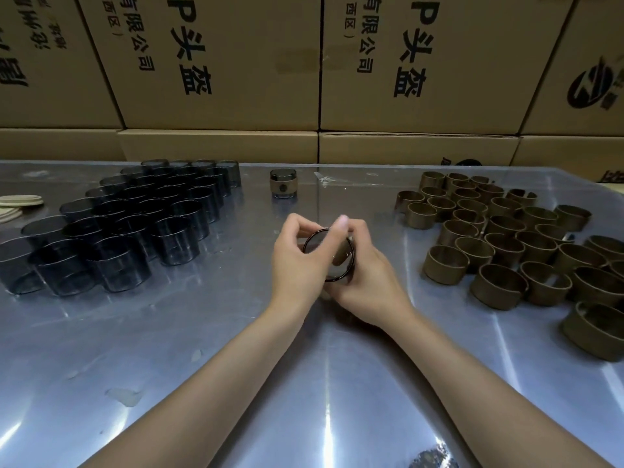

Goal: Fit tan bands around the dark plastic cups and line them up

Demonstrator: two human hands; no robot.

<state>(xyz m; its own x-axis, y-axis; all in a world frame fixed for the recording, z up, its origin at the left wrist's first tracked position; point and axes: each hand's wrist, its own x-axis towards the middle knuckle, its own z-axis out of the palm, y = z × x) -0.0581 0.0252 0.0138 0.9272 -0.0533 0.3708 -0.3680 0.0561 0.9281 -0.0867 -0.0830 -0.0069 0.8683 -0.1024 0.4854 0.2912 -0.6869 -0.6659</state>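
Both my hands hold one dark plastic cup above the middle of the table, its open mouth facing me. My left hand grips its left side and my right hand curls round its right side, where a tan band shows against the cup. Several bare dark cups stand packed together at the left. A heap of loose tan bands lies at the right. One banded cup stands alone at the far middle.
The table has a shiny metal top covered in clear film. Stacked cardboard boxes wall off the far edge. Pale round discs lie at the far left edge.
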